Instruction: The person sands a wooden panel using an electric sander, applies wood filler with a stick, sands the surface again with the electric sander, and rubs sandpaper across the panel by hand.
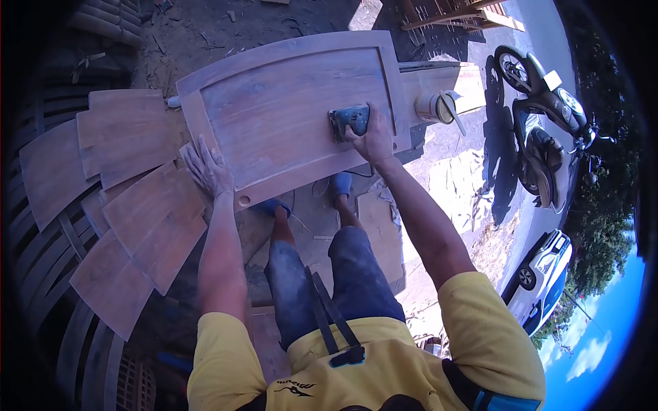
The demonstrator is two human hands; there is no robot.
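A framed wooden panel (288, 103), like a cabinet door with a raised border, lies in front of me. My right hand (374, 138) is wrapped around a teal power sander (340, 122). The sander rests on the recessed middle of the panel, toward its right end. My left hand (208, 169) lies with fingers stretched out over the panel's lower left corner and is dusty. A round hole shows in the frame near that corner. The sander's underside is hidden.
Several loose wooden boards (127, 133) fan out at the left. A pail (434, 107) with a stick across it stands on boards at the right. Beyond are a motorcycle (548, 140) and a white car (541, 274). A cord runs near my feet.
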